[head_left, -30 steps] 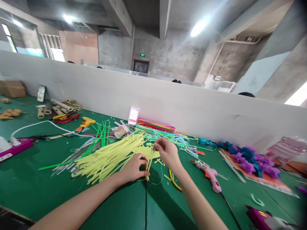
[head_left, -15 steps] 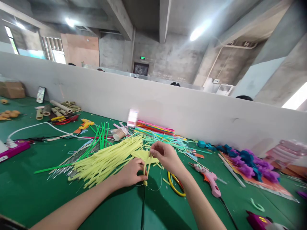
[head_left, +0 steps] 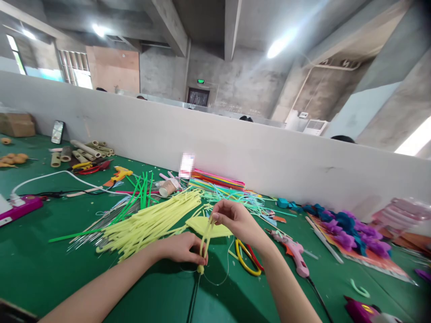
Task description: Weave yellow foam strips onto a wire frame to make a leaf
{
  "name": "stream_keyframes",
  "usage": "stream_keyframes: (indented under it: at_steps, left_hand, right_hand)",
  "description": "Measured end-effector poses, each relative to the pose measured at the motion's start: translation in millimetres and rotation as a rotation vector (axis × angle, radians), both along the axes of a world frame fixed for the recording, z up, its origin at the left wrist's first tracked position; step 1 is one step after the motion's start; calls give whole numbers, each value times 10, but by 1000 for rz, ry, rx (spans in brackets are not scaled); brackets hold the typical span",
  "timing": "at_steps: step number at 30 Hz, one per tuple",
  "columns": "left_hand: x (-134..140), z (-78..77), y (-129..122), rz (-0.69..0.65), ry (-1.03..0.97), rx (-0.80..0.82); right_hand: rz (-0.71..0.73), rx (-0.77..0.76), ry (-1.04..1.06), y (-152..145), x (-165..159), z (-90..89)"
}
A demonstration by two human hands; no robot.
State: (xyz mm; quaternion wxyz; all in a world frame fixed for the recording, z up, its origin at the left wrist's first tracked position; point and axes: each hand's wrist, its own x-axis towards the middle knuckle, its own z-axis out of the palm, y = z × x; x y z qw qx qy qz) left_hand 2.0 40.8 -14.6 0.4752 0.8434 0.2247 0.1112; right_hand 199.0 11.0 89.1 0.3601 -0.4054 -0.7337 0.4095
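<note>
My right hand (head_left: 233, 220) pinches the upper end of a yellow pipe cleaner (head_left: 208, 233), which is folded so two strands run down. Lower down, my left hand (head_left: 184, 248) grips the same strands between thumb and fingers. Just beneath those fingertips is a small yellow knob (head_left: 200, 269) atop a thin stem (head_left: 195, 289) that runs toward me. A fine clear thread (head_left: 225, 280) loops near it. Behind the hands lies a flat yellow piece (head_left: 198, 224), partly hidden. A thick bundle of yellow pipe cleaners (head_left: 151, 220) rests beyond my left hand.
Yellow-and-red handled scissors (head_left: 247, 264) and a pink glue gun (head_left: 296, 255) lie to the right. Purple and blue fuzzy pieces (head_left: 346, 229) are farther right. A yellow glue gun (head_left: 121, 174), bamboo tubes (head_left: 89, 152) and a power strip (head_left: 25, 208) sit left. A white partition (head_left: 141, 130) stands behind.
My left hand, the knob and the stem have moved slightly toward me and left. The flat yellow piece shows more, and the thread loop has swung wider.
</note>
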Motion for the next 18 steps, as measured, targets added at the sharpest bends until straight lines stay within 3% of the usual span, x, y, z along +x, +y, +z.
stream_keyframes:
  at_steps: [7,12,18]
  left_hand:
    - [43,-79,-27,104,28,-40]
    - [39,12,-68,39,30,-67]
    - [-13,114,-102,-79,-12,134]
  right_hand:
    - [-1,6,-35,-25,-42,-18]
    - [16,-3,-40,-54,-47,28]
    - [12,-4,-45,-71,19,78]
